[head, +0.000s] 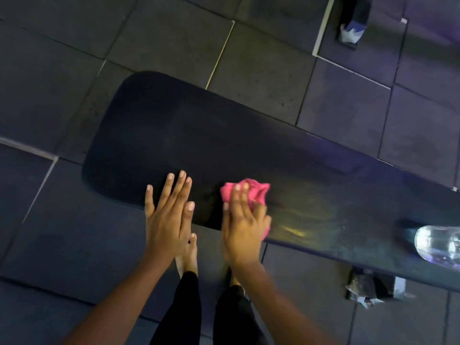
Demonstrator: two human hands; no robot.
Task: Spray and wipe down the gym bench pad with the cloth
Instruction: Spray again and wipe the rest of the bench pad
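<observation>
A long black bench pad [199, 135] runs from the left middle to the right edge of the view. A crumpled pink cloth [254, 191] lies on its near side, and my right hand [242, 227] presses down on it with straight fingers. My left hand [170, 215] rests flat on the pad's near edge, just left of the cloth, fingers straight and together. A wet sheen shows on the pad to the right of the cloth. A clear spray bottle [438, 245] stands on the pad at the far right, cut off by the frame.
Dark rubber floor tiles [62, 70] surround the bench. The bench foot [371, 287] shows under the pad at lower right. Another piece of equipment [353, 21] stands at the top right. My bare feet and black trousers [189, 305] are close to the near edge.
</observation>
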